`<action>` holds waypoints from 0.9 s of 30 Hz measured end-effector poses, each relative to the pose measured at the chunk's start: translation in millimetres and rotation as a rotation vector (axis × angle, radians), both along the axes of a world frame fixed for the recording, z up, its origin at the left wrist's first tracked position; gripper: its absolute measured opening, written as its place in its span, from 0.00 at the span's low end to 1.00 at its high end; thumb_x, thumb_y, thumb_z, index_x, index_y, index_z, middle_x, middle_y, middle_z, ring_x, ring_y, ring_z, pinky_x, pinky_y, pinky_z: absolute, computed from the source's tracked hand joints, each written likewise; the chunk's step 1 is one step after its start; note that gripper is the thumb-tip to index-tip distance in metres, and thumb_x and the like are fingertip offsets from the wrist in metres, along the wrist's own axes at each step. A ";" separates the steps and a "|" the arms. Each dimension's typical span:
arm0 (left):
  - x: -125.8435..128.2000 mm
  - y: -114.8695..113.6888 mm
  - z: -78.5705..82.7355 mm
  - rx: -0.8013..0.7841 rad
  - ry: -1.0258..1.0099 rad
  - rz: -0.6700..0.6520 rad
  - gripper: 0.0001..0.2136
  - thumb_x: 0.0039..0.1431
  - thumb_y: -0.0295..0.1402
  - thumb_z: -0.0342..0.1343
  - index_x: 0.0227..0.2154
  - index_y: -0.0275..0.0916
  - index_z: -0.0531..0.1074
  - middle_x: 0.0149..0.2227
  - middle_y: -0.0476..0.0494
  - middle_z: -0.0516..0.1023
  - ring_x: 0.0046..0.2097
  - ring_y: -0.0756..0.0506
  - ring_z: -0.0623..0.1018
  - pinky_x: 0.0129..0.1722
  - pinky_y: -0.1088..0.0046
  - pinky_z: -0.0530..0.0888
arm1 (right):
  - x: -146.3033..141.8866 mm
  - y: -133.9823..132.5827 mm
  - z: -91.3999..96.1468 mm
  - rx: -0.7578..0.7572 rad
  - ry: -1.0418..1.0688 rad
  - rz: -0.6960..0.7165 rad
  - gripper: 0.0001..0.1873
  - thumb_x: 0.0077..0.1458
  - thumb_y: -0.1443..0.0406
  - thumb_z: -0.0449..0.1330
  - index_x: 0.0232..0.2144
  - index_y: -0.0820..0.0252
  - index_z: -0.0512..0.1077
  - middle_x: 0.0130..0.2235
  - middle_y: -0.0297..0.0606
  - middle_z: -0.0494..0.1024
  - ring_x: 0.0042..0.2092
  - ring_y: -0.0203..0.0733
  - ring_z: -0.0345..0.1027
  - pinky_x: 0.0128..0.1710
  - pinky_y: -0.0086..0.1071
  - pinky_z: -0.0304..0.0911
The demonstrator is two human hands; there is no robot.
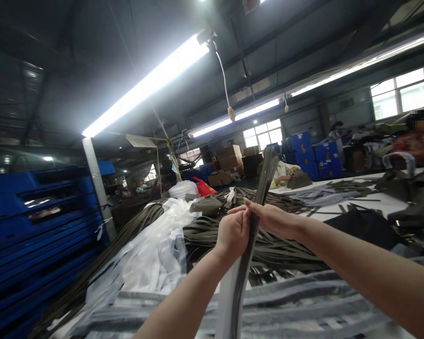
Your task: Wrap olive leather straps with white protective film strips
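Observation:
A long, narrow bundle of dark straps (246, 268) stands nearly upright in front of me, apparently inside a clear plastic sleeve. My left hand (233, 233) is closed in a fist on its left side, about halfway up. From the right, my right hand (277, 220) grips it at the same height, thumb across the front; its other fingers are partly hidden behind the bundle. Both hands meet at the bundle. Behind them lies a big pile of loose dark olive straps (285, 249). Wrapped strips in plastic (303, 306) lie flat below my arms.
Crumpled clear plastic bags (155, 254) cover the table's left part. A red bag (205, 187) lies at the far side. Blue crates (38, 226) are stacked at left. Dark bags (416, 202) sit at right, near another person. A co-worker (284, 174) handles a bag across the table.

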State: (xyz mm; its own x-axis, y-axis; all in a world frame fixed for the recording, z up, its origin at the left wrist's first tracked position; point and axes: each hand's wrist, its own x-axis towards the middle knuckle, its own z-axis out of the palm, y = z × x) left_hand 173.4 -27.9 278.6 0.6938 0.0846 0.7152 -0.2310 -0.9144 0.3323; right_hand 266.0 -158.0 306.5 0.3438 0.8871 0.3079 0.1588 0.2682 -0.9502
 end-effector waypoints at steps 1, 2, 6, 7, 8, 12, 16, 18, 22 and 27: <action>1.5 -1.8 -0.3 0.019 -0.004 -0.007 0.24 0.69 0.42 0.36 0.19 0.38 0.64 0.19 0.47 0.68 0.22 0.51 0.64 0.25 0.74 0.56 | 0.4 -3.5 2.0 -0.002 -0.018 -0.020 0.34 0.49 0.39 0.60 0.38 0.63 0.81 0.37 0.42 0.82 0.45 0.50 0.73 0.55 0.43 0.62; 2.8 -3.9 -1.4 0.043 0.003 -0.014 0.24 0.69 0.42 0.37 0.19 0.38 0.63 0.19 0.48 0.67 0.22 0.51 0.63 0.25 0.74 0.55 | 2.9 -7.5 5.5 0.017 -0.025 -0.065 0.32 0.48 0.40 0.62 0.38 0.63 0.81 0.39 0.42 0.82 0.47 0.50 0.73 0.56 0.42 0.60; 10.0 -14.0 -2.8 0.110 0.041 -0.029 0.23 0.69 0.41 0.38 0.19 0.38 0.61 0.17 0.50 0.63 0.20 0.52 0.58 0.24 0.72 0.52 | 21.1 -19.2 18.5 0.202 0.057 -0.312 0.30 0.47 0.42 0.64 0.33 0.65 0.81 0.39 0.47 0.82 0.47 0.51 0.74 0.56 0.42 0.61; 13.0 -16.4 -0.6 0.101 0.029 -0.030 0.23 0.69 0.41 0.38 0.19 0.38 0.61 0.17 0.50 0.63 0.20 0.52 0.59 0.24 0.72 0.52 | 23.1 -19.5 17.8 0.208 0.074 -0.318 0.30 0.49 0.42 0.63 0.32 0.65 0.81 0.38 0.47 0.82 0.46 0.51 0.74 0.55 0.41 0.62; 16.3 -18.5 2.5 0.082 0.004 -0.035 0.23 0.70 0.40 0.38 0.19 0.38 0.61 0.18 0.49 0.65 0.21 0.51 0.60 0.25 0.73 0.54 | 23.2 -18.9 15.2 0.196 0.084 -0.304 0.31 0.50 0.41 0.62 0.31 0.65 0.80 0.38 0.47 0.82 0.45 0.50 0.74 0.53 0.41 0.63; 28.2 -24.2 13.2 0.036 -0.088 -0.076 0.23 0.70 0.40 0.37 0.21 0.37 0.64 0.24 0.45 0.72 0.27 0.50 0.68 0.29 0.75 0.60 | 13.6 -17.2 2.5 0.135 0.118 -0.262 0.29 0.47 0.42 0.64 0.30 0.66 0.78 0.35 0.45 0.82 0.41 0.47 0.74 0.46 0.37 0.67; 31.6 -29.3 8.9 0.058 0.023 -0.009 0.24 0.69 0.43 0.37 0.18 0.38 0.60 0.18 0.50 0.63 0.21 0.52 0.58 0.24 0.72 0.52 | 23.7 -28.5 15.4 0.264 0.053 -0.523 0.26 0.49 0.53 0.69 0.44 0.65 0.73 0.32 0.41 0.81 0.34 0.43 0.76 0.37 0.33 0.70; 32.4 -31.9 5.6 0.060 0.062 -0.003 0.24 0.69 0.44 0.36 0.18 0.38 0.59 0.17 0.51 0.60 0.20 0.52 0.56 0.24 0.72 0.51 | 35.3 -33.8 24.4 0.374 0.005 -0.638 0.27 0.51 0.55 0.68 0.49 0.62 0.68 0.30 0.38 0.81 0.30 0.41 0.75 0.31 0.32 0.70; 35.9 -35.4 7.2 0.056 0.057 0.019 0.24 0.68 0.44 0.36 0.17 0.39 0.57 0.17 0.50 0.59 0.21 0.51 0.56 0.25 0.71 0.50 | 43.7 -30.0 22.4 0.393 -0.047 -0.568 0.22 0.53 0.49 0.64 0.36 0.63 0.72 0.28 0.39 0.80 0.28 0.40 0.75 0.30 0.33 0.72; 39.1 -33.9 13.4 0.048 -0.012 0.048 0.23 0.68 0.41 0.37 0.17 0.39 0.56 0.18 0.50 0.60 0.21 0.51 0.57 0.25 0.72 0.51 | 28.8 -12.5 3.1 0.359 -0.135 -0.495 0.27 0.49 0.43 0.63 0.32 0.62 0.75 0.33 0.41 0.82 0.37 0.40 0.76 0.44 0.35 0.70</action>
